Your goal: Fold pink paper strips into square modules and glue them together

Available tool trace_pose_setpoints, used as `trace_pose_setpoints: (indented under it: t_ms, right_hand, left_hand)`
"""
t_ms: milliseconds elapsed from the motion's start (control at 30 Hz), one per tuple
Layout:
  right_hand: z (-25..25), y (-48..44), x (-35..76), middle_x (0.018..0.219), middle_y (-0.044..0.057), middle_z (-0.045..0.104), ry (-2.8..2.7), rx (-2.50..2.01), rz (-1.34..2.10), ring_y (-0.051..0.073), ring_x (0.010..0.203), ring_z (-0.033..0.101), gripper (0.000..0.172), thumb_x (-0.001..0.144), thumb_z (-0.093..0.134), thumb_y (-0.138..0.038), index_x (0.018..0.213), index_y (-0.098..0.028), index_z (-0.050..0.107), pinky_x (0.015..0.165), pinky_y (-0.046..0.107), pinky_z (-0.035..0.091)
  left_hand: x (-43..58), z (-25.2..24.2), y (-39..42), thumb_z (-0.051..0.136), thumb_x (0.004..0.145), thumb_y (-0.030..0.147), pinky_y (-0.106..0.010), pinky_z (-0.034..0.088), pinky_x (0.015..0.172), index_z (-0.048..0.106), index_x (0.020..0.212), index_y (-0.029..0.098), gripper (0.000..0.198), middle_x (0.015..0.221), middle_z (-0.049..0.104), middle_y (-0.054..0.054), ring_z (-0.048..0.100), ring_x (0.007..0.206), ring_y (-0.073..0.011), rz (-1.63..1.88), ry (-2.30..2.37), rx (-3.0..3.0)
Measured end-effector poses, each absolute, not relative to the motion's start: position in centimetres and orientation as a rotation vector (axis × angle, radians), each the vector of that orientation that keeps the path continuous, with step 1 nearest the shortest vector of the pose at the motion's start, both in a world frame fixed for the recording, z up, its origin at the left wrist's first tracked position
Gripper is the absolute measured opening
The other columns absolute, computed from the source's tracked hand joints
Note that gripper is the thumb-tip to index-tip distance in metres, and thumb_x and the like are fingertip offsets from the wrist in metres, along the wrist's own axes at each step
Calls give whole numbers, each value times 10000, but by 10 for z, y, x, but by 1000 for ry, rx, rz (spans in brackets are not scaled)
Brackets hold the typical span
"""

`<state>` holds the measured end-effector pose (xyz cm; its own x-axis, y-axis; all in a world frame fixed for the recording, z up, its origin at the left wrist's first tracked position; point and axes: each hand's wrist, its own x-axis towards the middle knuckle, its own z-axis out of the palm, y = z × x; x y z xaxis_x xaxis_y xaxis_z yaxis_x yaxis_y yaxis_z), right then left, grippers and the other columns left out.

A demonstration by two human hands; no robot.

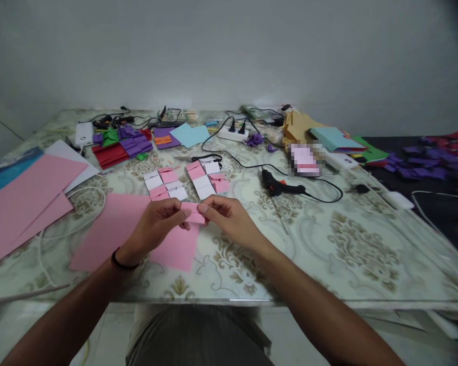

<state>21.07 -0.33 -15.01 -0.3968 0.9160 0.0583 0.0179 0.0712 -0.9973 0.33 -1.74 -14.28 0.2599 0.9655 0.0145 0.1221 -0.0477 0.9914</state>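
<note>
Between the two grips, pinched at both ends: folded pink strip [194, 212], long axis running left-right, hand to hand. Left hand [156, 223] closed on its left end, right hand [229, 216] closed on its right end, fingertips nearly meeting. Equally near for both. Directly under the grip, large pink sheet [110, 229]; just beyond it, pink-and-white folded units [187, 183]; farther right, black glue gun [280, 187].

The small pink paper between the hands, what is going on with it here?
A person at a patterned table pinches a small folded pink paper piece between the left hand and the right hand, over a large pink paper sheet. Behind it lie folded pink-and-white paper squares and a black glue gun.
</note>
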Motion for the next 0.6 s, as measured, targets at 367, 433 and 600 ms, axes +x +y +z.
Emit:
trace_pose_setpoints:
  t_ms: [367,433,600]
  right_hand:
    - [-147,-3,214,679,6,644,-1593,-933,1413,151,664,589,375,917,671,-508,715,-196,623,681,288,467]
    - [-148,-2,215,670,3,635,-1610,-949,1392,149,660,578,340,917,658,-458,705,-196,606,673,285,456]
    - [-152,-4,212,663,-11,605,-1704,-987,1341,147,657,545,266,864,684,-372,692,-195,586,635,270,429]
  left_hand:
    - [3,-143,-15,646,948,361,-278,550,686,714,695,163,329,673,740,-49,692,675,-172,980,1066,1485]
    - [3,-142,-15,698,916,366,-268,553,678,708,719,164,283,661,737,-34,696,662,-166,983,1085,1463]
    - [4,-142,-16,734,891,340,-261,555,655,728,789,161,206,681,750,-30,715,668,-171,872,1090,1519]
